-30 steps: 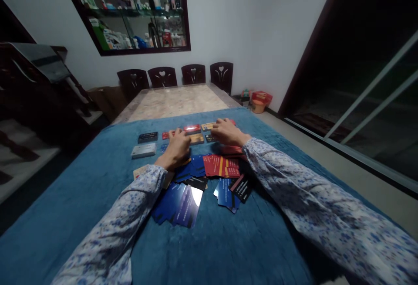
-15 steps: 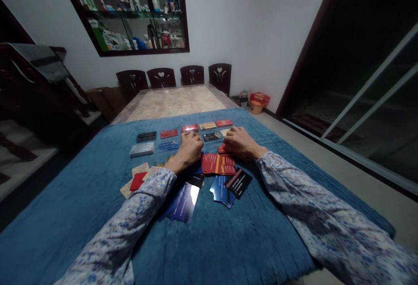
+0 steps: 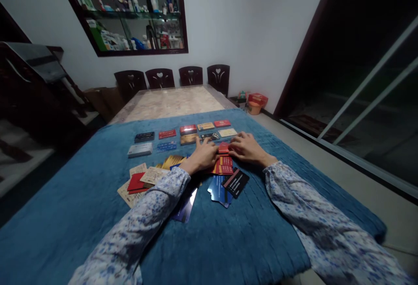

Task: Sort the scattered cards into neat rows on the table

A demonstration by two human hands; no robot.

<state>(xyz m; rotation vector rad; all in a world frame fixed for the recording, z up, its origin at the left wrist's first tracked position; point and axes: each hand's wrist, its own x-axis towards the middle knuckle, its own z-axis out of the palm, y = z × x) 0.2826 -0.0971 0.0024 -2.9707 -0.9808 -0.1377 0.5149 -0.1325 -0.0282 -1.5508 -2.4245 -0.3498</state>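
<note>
Left grip (image 3: 203,155) and right grip (image 3: 251,149) flank a red card stack (image 3: 224,147), which lies between them: to the right of the left fingertips, to the left of the right ones. Its visible long axis seems to run crosswise, from one hand toward the other. Left fingers are spread and slightly bent, right ones curled inward; whether either pinches a card, I cannot tell. Right looks the nearer, its fingertips apparently against the stack's end, while the left partly covers a fan of red cards (image 3: 225,167) on the near side. Just beyond the left fingers is a black card stack (image 3: 214,136); beyond the right's, a cream card stack (image 3: 227,132). Blue cloth (image 3: 228,241) underlies everything on the worktop (image 3: 173,102).
</note>
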